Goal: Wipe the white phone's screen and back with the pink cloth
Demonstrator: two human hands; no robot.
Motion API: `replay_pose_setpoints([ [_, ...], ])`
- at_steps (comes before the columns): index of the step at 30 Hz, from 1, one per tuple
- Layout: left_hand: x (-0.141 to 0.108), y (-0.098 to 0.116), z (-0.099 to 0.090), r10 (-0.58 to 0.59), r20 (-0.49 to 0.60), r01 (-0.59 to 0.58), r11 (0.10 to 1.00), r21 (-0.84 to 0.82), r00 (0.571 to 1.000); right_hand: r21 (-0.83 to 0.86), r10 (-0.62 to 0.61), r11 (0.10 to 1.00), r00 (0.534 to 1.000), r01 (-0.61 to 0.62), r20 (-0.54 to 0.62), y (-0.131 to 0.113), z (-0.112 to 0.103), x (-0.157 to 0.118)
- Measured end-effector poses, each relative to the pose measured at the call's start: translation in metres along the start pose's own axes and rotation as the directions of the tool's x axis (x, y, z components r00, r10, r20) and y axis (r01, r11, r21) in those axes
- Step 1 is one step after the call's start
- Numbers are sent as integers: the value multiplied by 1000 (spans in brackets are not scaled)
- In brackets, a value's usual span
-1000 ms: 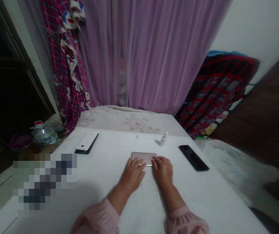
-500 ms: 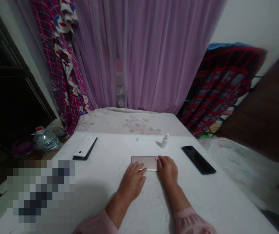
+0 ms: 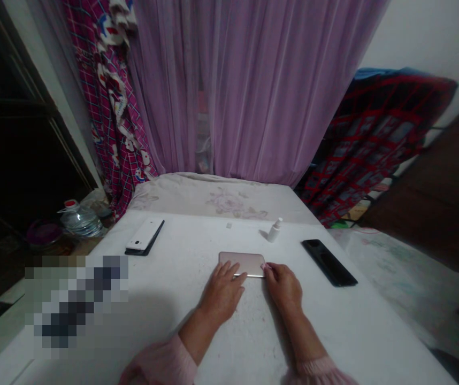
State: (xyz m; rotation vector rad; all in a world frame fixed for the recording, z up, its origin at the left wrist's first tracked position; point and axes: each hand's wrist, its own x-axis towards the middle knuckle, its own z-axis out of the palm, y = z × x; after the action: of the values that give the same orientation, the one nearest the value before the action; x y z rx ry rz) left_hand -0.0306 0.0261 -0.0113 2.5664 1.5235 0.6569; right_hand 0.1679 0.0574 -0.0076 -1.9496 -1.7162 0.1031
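A rose-gold smartphone (image 3: 243,260) lies flat on the white tabletop, its plain side up. My left hand (image 3: 224,289) rests on its left part and near edge, fingers stretched and a little spread. At the phone's right end, my right hand (image 3: 284,286) is closed in a pinch on a small pinkish-white piece (image 3: 265,266); the fingers hide most of it, so its kind is unclear. Beyond the phone stands a small white spray bottle (image 3: 274,230), upright.
To the right lies a black phone (image 3: 329,263). On the left, a white phone (image 3: 145,234) sits on a dark one. A tiny pale piece (image 3: 228,225) lies farther back. Beside the table stands a large water bottle (image 3: 81,219); purple curtains (image 3: 253,96) hang behind.
My right hand has shifted slightly right, to the phone's right end, still pinching the small piece. My left hand stays on the phone. The whole view has shifted a little.
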Motion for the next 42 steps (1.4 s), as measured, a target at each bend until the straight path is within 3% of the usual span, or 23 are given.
replay_pose_setpoints([
  [8, 0, 2, -3, 10, -3, -10, 1000, 1, 1000, -47, 74, 996, 995, -71, 61, -19, 3, 34],
  [18, 0, 0, 0, 13, -16, -14, 1000, -22, 1000, 6, 67, 998, 998, -67, 8, 2, 1, -2],
  [27, 0, -1, 1, 7, -2, -7, 1000, -25, 1000, -60, 94, 994, 995, -91, 45, -18, 9, 42],
  [34, 0, -1, 2, 10, -17, -10, 1000, -23, 1000, -66, -13, 998, 1000, 15, 20, -15, 14, 40],
  [42, 1, 2, -3, -10, 16, 11, 1000, -22, 1000, -51, -232, 970, 966, 239, 109, -33, 19, 46],
])
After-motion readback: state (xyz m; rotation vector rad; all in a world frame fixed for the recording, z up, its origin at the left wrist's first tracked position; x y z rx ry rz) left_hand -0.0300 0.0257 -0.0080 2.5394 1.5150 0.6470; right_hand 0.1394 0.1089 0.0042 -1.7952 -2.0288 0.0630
